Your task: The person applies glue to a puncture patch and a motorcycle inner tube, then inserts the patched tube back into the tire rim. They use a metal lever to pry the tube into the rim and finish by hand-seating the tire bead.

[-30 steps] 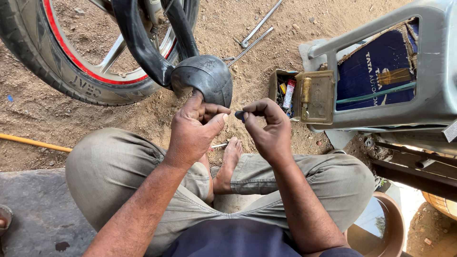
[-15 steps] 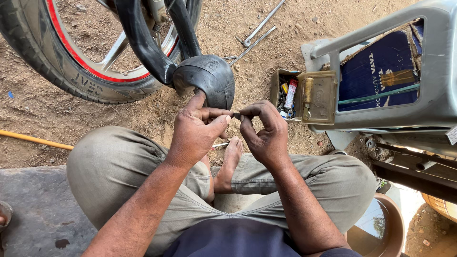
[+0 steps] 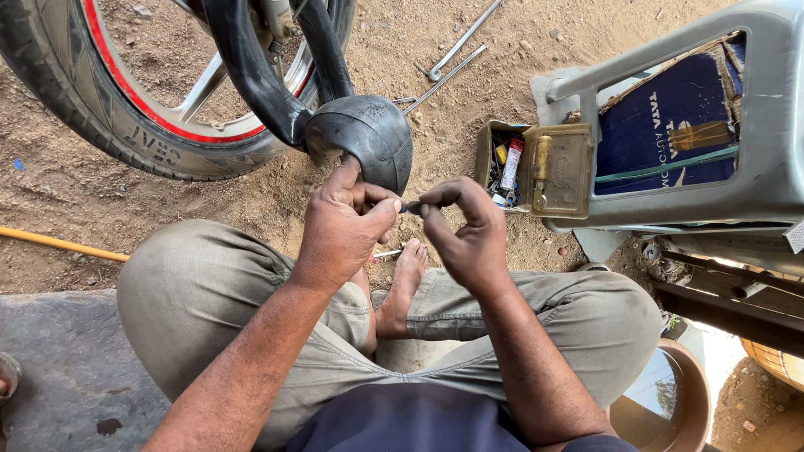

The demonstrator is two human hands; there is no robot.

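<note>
Just below the inflated inner tube (image 3: pixel 362 134), your left hand (image 3: pixel 343 226) and right hand (image 3: pixel 471 238) both pinch its small valve (image 3: pixel 411 208) between closed fingertips.

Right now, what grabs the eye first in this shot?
Dead centre, the left hand and right hand meet fingertip to fingertip over a small dark part, just below a bulging black inner tube that loops out of the wheel at top left. To the right, a small open box of bits sits on the dirt beside a grey plastic stool.
</note>
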